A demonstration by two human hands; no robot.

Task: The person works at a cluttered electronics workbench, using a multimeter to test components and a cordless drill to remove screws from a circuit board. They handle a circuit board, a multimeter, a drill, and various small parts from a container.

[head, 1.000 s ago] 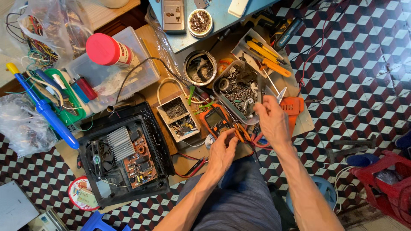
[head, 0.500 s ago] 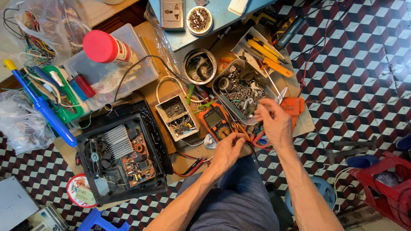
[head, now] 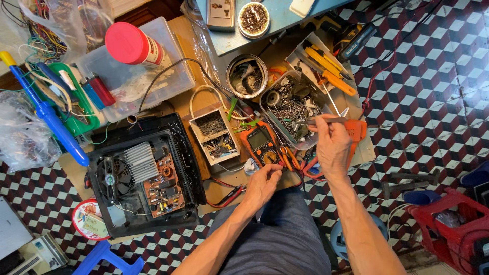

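Observation:
My right hand [head: 332, 148] is closed on a thin grey metal tool [head: 322, 120], held level with its tip over a clear tray of screws and metal parts [head: 289, 107]. Next to that hand an orange object [head: 357, 129] lies on the cardboard. My left hand [head: 262, 184] has its fingers bunched at the lower edge of an orange and black multimeter [head: 260, 144]; whether they pinch anything is hidden. Red-handled pliers [head: 300, 164] lie between my hands. To the left an opened black appliance case [head: 179, 153] shows a fan, a heat sink and a circuit board.
A small two-compartment box of screws [head: 216, 135], a round metal tin [head: 247, 76] and yellow-handled screwdrivers [head: 326, 65] crowd the cardboard. A red-capped can [head: 133, 43] rests on a clear bin. A blue solder sucker [head: 48, 119] lies left; a red crate [head: 448, 224] stands right.
My right hand has taken up the thin metal tool and holds it level over the screw tray. My left hand has stayed at the multimeter's lower edge.

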